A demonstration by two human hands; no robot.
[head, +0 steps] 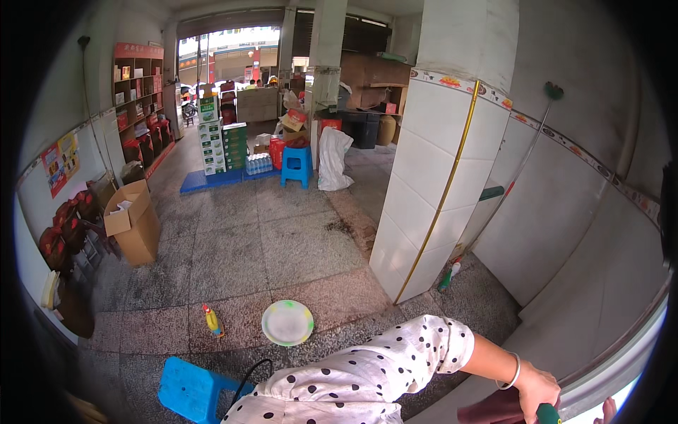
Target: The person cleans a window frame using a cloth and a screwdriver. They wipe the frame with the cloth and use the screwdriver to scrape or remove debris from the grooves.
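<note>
My left hand (536,391), with a bangle at the wrist, reaches to the lower right from a polka-dot sleeve. Its fingers close around a dark green object (547,414), cut off by the picture's bottom edge, so its kind is unclear. Just below the wrist hangs a piece of maroon cloth (492,407); whether the hand grips it too is hidden. At the bottom right edge only a few fingers of my right hand (607,412) show, beside a pale frame or ledge (598,382). What they hold cannot be seen.
A blue plastic stool (185,386), yellow bottle (213,321) and round pale tray (287,323) are on the stone floor nearby. A tiled pillar (424,212) rises ahead, with a green bottle (448,276) beside it. Leftward stands an open cardboard box (136,233); stacked cartons (212,143) are farther back.
</note>
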